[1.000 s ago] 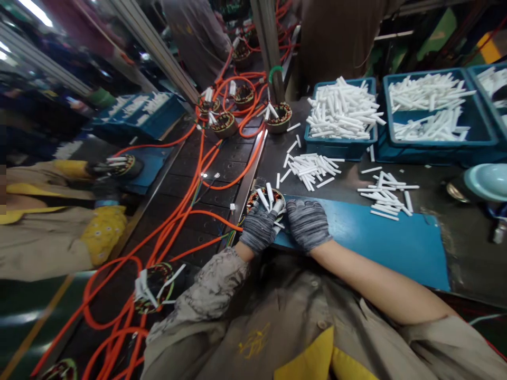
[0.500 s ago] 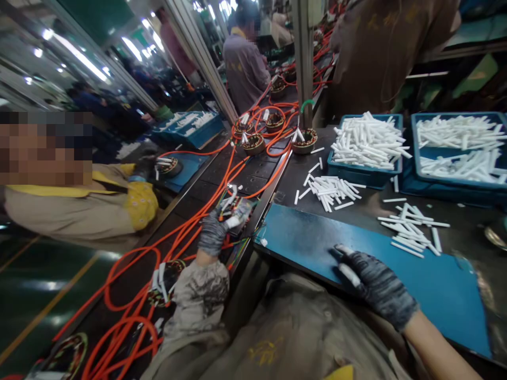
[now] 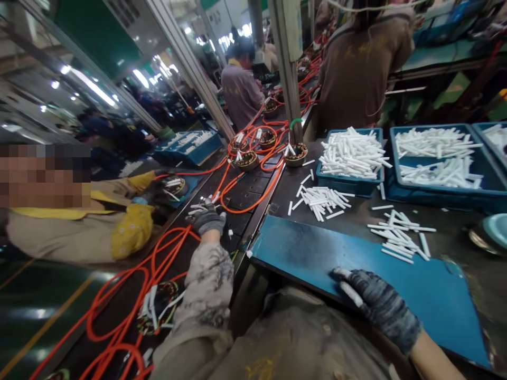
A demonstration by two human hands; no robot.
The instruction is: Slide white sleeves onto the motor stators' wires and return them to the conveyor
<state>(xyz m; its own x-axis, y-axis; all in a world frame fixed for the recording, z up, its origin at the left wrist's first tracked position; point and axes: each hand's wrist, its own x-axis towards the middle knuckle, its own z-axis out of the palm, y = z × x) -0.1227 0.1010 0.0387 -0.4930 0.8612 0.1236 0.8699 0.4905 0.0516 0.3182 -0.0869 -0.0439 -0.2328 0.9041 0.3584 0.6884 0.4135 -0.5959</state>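
My left hand, in a grey glove with pale fingertips, reaches over the dark work line; its fingers look spread, and what lies under them is hidden. Red cables run close beside it. My right hand, in a dark striped glove, is over the near edge of the blue board, thumb and fingers apart and holding nothing visible. Beyond the board lies a pile of white tubes, with a second pile to its right.
Blue bins of white tubes stand behind the piles. Wound rings sit farther along the line; another ring is near my left sleeve. A co-worker leans in from the left. A metal post rises ahead.
The view has shifted, with the scene lower and further left. My left hand has moved forward along the line, and the wired part beside it no longer shows. My right hand stays over the board.
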